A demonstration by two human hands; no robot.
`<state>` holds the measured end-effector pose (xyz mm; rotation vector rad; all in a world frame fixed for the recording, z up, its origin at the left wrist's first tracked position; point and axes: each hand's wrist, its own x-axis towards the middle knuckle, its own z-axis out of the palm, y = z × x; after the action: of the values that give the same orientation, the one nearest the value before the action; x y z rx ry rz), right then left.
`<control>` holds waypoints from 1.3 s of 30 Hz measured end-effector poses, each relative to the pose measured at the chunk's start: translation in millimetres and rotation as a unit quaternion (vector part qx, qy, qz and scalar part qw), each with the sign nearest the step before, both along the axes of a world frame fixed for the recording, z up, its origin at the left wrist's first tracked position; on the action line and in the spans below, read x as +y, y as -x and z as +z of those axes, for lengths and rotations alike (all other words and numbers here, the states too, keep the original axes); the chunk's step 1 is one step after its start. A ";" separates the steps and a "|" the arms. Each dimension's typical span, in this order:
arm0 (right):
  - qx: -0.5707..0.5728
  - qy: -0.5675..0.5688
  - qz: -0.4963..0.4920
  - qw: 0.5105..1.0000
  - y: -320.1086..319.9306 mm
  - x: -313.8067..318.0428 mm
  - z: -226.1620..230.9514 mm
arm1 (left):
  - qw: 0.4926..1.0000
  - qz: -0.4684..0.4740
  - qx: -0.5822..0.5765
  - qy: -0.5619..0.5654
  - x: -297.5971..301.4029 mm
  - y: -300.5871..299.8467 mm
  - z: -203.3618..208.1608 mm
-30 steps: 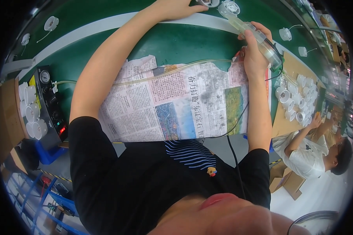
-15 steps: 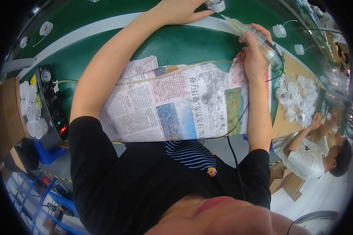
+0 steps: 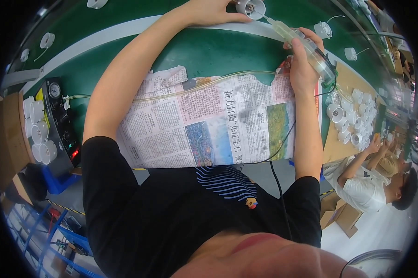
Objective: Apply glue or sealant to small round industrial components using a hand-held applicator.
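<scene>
At the far left of the green desk (image 3: 204,51), a stack of white round housings (image 3: 37,132) is being kept beside a black control box with a gauge (image 3: 60,120), from which a thin clear tube (image 3: 209,85) is being run rightward across a spread newspaper (image 3: 209,123).

The left hand (image 3: 211,11) is being laid on the desk at the far edge, its fingers pressed together against a white round cap (image 3: 251,8), which is being steadied there; whether the cap is fully gripped cannot be told, since the fingertips are partly cut off by the picture's rim.

Compared with half a second ago, the cap is being held slightly nearer and the nozzle is now being brought right up to its centre, which suggests that the filling of this piece is being started rather than merely lined up.

Further right, the right hand (image 3: 304,65) is being clamped around a clear syringe-like dispenser (image 3: 306,51), tilted so that its tip is being pointed left into the cap. More white caps with wires (image 3: 323,29) are being left along the far right, and a tray of white housings (image 3: 348,123) is lying near a seated co-worker (image 3: 371,185).
</scene>
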<state>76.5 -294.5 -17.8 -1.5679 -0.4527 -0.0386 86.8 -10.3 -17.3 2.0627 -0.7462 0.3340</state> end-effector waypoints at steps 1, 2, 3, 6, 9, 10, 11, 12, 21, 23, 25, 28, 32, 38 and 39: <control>-0.007 0.018 -0.010 1.000 0.9 0.0 0.4 | 1.000 0.000 0.001 0.001 -0.6 0.4 1.2; -0.006 0.018 -0.011 1.000 1.9 0.1 0.7 | 1.000 -0.008 0.005 -0.004 -0.9 0.5 2.2; -0.013 0.043 -0.019 0.999 2.5 0.1 1.4 | 1.000 -0.015 0.007 -0.008 -1.0 0.0 3.0; -0.029 0.089 -0.033 0.995 3.5 1.7 3.1 | 1.000 -0.026 0.012 -0.007 -0.3 -0.4 3.8; -0.024 0.111 -0.053 0.992 4.2 2.8 4.4 | 0.999 -0.035 0.023 0.010 -0.3 0.3 3.2; -0.024 0.111 -0.053 0.992 4.0 3.1 4.9 | 0.999 -0.038 0.033 0.016 -0.5 0.5 3.2; -0.028 0.116 -0.048 0.992 3.6 3.2 5.2 | 0.998 -0.040 0.043 0.023 -0.7 0.8 3.2; -0.033 0.121 -0.043 0.991 3.1 3.4 5.3 | 0.997 -0.042 0.053 0.028 -0.9 1.0 3.5; -0.044 0.130 -0.039 0.990 3.0 3.1 4.2 | 0.998 -0.032 0.044 0.011 -1.1 1.5 6.7; -0.036 0.130 -0.039 0.990 3.1 3.3 4.7 | 0.997 -0.039 0.069 0.019 -1.3 1.3 7.5; -0.026 0.130 -0.039 0.990 2.5 4.1 4.9 | 0.996 -0.043 0.079 0.022 -1.4 2.4 7.5; -0.035 0.067 -0.017 0.997 1.3 6.6 2.8 | 0.990 0.116 -0.035 -0.065 -2.0 7.6 4.7; -0.023 0.059 -0.031 0.998 -1.7 2.6 0.8 | 0.970 0.203 -0.086 0.100 0.4 11.4 0.1; -0.025 0.043 0.012 0.999 -5.4 -1.3 1.9 | 0.901 0.266 -0.298 -0.167 -10.5 -1.5 1.2; 0.005 0.023 0.024 0.999 -4.5 -1.3 2.6 | 0.923 0.207 -0.258 -0.194 -11.2 -0.8 0.9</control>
<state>81.0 -295.8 -15.2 -1.6008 -0.4863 0.0165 87.5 -21.5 -16.4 2.5441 -0.7124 1.0758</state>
